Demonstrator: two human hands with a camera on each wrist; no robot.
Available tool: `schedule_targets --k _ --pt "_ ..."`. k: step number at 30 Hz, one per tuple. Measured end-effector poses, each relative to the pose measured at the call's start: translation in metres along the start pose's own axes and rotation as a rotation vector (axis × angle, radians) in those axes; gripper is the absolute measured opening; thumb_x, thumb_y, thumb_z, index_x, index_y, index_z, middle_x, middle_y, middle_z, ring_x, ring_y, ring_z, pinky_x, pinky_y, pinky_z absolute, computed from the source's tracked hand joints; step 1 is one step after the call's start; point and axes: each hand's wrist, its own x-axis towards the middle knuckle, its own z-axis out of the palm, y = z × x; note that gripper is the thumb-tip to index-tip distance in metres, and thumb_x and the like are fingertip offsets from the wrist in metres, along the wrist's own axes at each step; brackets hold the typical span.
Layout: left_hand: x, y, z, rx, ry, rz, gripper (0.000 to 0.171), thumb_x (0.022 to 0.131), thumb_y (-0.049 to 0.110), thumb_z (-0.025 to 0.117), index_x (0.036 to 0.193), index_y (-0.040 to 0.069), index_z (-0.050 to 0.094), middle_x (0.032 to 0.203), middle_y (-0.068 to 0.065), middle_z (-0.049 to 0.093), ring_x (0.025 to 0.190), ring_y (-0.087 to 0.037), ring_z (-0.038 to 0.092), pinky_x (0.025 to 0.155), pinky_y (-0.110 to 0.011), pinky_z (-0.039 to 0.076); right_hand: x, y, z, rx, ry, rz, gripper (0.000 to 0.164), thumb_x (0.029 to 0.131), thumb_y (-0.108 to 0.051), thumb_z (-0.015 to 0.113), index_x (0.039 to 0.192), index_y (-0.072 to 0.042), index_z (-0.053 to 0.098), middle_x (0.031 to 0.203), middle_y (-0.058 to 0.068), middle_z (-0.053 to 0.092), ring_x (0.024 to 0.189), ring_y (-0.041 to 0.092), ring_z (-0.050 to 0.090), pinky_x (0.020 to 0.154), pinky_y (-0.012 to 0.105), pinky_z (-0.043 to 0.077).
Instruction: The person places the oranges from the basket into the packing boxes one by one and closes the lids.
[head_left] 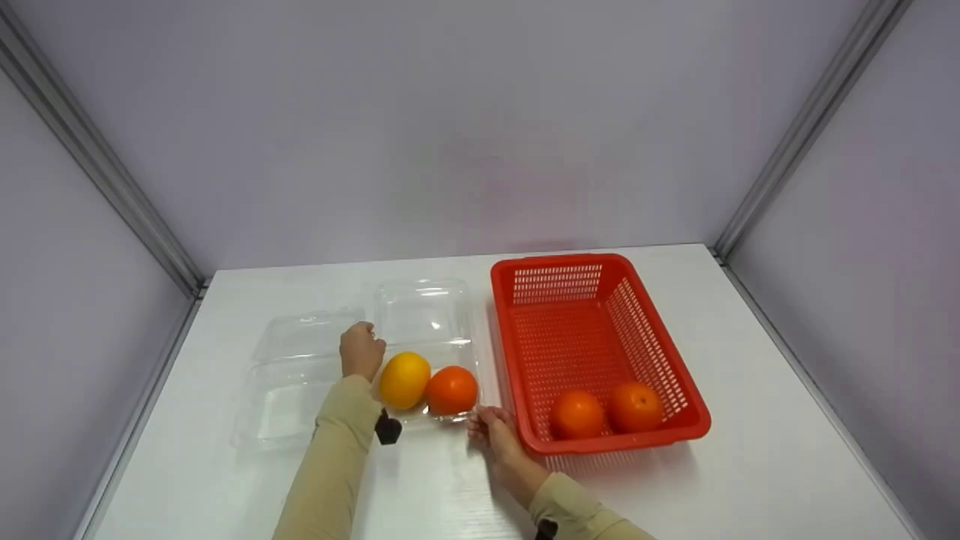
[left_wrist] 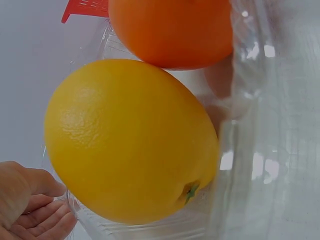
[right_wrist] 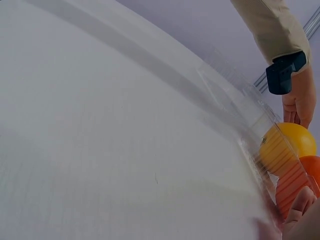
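A clear plastic clamshell container (head_left: 424,315) lies opened flat, its lid half toward the back. In its near half sit a yellow, dimple-skinned fruit (left_wrist: 130,140) with a green stem end and, touching it on the right, an orange (head_left: 452,391). My left hand (head_left: 362,351) is at the container's left side; in the left wrist view its thumb and fingers pinch the rim beside the yellow fruit. At the near right corner, my right hand (head_left: 504,442) holds the rim between thumb and fingers, close to the orange.
A red plastic basket (head_left: 517,360) stands just right of the container, with two oranges (head_left: 606,412) at its near end. To the left lies another opened clear clamshell (head_left: 281,401). Pale walls (head_left: 480,135) enclose the white table (head_left: 780,450) at the back and sides.
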Motion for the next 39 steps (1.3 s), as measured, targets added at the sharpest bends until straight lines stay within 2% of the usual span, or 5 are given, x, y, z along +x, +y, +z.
schedule_targets --k 4,18,26,32,39 --pt "0.0003 -0.0014 0.0 0.008 0.021 0.02 0.034 0.085 -0.005 0.059 0.117 -0.017 0.058 0.112 -0.033 0.066 0.106 -0.044 0.064 0.095 -0.049 0.053 -0.0078 -0.0087 0.0051 -0.005 -0.001 0.02 0.036 0.099 -0.004 0.041 0.069 -0.014 0.057 0.061 -0.01 0.057 0.058 0.0 0.053 0.058 0.011 0.048" --pt "-0.0007 -0.0014 -0.0016 0.004 0.063 0.064 0.035 0.081 -0.006 0.059 0.114 -0.016 0.061 0.104 -0.031 0.068 0.099 -0.043 0.066 0.093 -0.051 0.053 -0.0078 -0.0068 0.0048 0.013 0.024 0.012 0.03 0.099 -0.008 0.046 0.071 -0.015 0.055 0.061 -0.01 0.057 0.058 0.0 0.054 0.058 0.011 0.049" --pt "-0.0013 0.0018 -0.0037 -0.026 0.024 0.01 0.039 0.084 -0.005 0.059 0.122 -0.015 0.058 0.11 -0.031 0.067 0.104 -0.041 0.065 0.097 -0.049 0.053 -0.0069 -0.0055 0.0038 -0.008 0.03 0.009 0.025 0.098 -0.009 0.047 0.075 -0.015 0.054 0.064 -0.01 0.058 0.061 0.0 0.055 0.061 0.012 0.05" --pt "-0.0026 0.0015 -0.0047 -0.053 0.031 0.004 0.038 0.085 -0.004 0.058 0.122 -0.013 0.058 0.108 -0.029 0.067 0.1 -0.038 0.063 0.096 -0.048 0.053 -0.0056 -0.0038 0.0041 0.01 0.019 -0.002 0.028 0.098 -0.006 0.046 0.073 -0.014 0.055 0.062 -0.009 0.057 0.059 0.001 0.054 0.058 0.012 0.049" --pt "-0.0038 0.0028 -0.0069 -0.081 0.03 -0.026 0.037 0.086 -0.002 0.058 0.122 -0.012 0.059 0.108 -0.028 0.067 0.101 -0.038 0.063 0.096 -0.046 0.054 -0.0048 -0.0038 0.0054 -0.004 0.044 0.001 0.024 0.097 -0.006 0.047 0.075 -0.013 0.054 0.062 -0.009 0.057 0.058 0.0 0.054 0.057 0.012 0.049"
